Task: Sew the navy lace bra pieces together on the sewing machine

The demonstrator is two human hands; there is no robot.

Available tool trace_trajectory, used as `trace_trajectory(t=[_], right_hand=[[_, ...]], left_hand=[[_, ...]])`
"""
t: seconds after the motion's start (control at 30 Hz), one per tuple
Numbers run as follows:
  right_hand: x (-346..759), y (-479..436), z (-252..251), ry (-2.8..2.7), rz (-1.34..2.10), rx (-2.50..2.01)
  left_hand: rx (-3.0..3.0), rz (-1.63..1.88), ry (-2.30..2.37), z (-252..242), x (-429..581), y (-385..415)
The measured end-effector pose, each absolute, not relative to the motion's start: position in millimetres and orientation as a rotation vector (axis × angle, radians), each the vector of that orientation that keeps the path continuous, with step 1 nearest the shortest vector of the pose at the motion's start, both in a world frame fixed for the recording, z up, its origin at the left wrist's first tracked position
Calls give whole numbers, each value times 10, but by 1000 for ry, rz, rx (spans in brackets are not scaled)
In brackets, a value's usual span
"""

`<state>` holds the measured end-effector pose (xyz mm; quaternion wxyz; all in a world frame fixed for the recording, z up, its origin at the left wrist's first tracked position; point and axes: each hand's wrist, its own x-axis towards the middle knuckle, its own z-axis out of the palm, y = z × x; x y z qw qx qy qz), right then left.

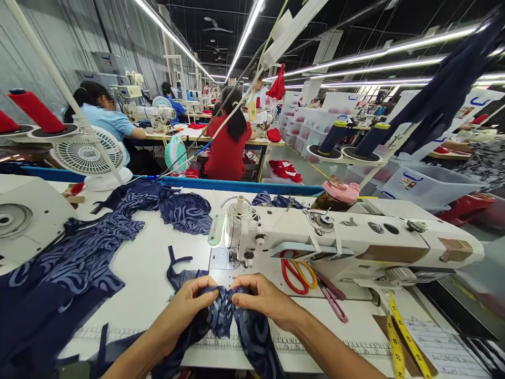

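Observation:
My left hand [188, 307] and my right hand [265, 300] both pinch a dark blue patterned fabric piece [232, 326] at its top edge, fingers closed on it. The piece hangs toward me over the white table [150, 263]. It lies just in front of the needle area [241, 257] of the white sewing machine [347, 242]. A thin navy strap [175, 266] lies beside my left hand.
A pile of the same blue fabric [79, 258] covers the table's left. Red and yellow scissors [298, 273], pink snips [333, 300] and a yellow tape measure [402, 337] lie at right. A fan [89, 155] stands at back left. Other workers sit at machines beyond.

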<state>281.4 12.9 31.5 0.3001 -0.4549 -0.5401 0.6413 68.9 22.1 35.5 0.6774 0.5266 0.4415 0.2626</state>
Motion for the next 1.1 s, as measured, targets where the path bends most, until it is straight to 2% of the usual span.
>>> trace_trajectory(t=[0.2, 0.5, 1.1], right_hand=[[2841, 131, 331, -1467, 1784, -1195], [2820, 100, 320, -1466, 1665, -1216], [2823, 133, 319, -1553, 1618, -1186]], left_hand=[[1208, 550, 1032, 404, 695, 166], [1097, 618, 1003, 206, 733, 179], [1013, 604, 955, 343, 718, 161]])
